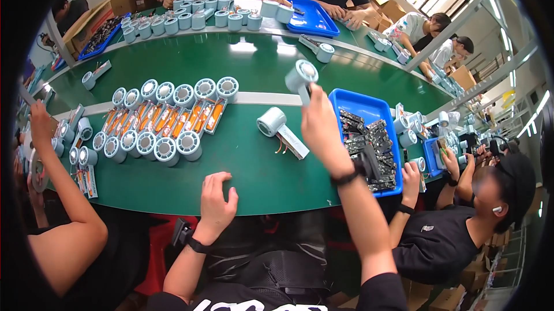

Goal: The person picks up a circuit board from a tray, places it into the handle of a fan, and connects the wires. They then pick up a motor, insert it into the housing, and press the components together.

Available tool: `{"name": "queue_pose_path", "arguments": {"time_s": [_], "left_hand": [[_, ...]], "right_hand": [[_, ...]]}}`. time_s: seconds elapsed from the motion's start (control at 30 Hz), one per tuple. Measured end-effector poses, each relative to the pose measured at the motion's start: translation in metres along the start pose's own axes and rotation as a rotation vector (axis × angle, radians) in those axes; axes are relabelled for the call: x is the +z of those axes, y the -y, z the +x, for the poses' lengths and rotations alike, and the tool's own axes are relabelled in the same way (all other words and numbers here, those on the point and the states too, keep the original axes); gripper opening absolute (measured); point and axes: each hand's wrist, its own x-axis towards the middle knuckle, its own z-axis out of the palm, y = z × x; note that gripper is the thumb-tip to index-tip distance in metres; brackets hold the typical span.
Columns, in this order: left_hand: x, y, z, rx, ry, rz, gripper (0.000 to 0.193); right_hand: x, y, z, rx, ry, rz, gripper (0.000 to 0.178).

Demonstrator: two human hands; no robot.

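Observation:
My right hand [316,120] grips the handle of a light-blue handheld fan [301,75], its round head raised over the far edge of my worktop. Near the front edge, my left hand [218,200] rests with its fingers apart and nothing in them. Between and beyond my hands lies another handheld fan [271,122], its handle open with wires showing. To the left, two rows of fans [166,148] lie with open handles, orange parts and wires inside. Right of my right forearm stands a blue tray [395,138] filled with small dark circuit boards [375,152].
Beyond a pale rail runs a green belt [242,60] carrying a few fans. Co-workers sit across it and on both sides; a left neighbour's arm [69,178] and a right neighbour's hand [410,179] are close. Another blue tray [320,25] stands at the far side.

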Motion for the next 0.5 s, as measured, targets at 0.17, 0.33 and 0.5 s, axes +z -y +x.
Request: {"name": "queue_pose_path", "arguments": {"time_s": [0.17,0.33,0.5], "left_hand": [[-0.003,-0.004,0.000,-0.038,0.010,0.053,0.026],[0.011,-0.006,0.001,-0.043,-0.008,0.037,0.026],[-0.001,-0.005,-0.003,-0.052,0.014,0.046,0.027]], "right_hand": [[0.107,-0.106,0.080,0.126,0.081,-0.190,0.043],[0.138,-0.164,0.097,0.279,0.075,-0.435,0.052],[0.165,-0.154,0.105,0.234,0.100,-0.532,0.053]]}}
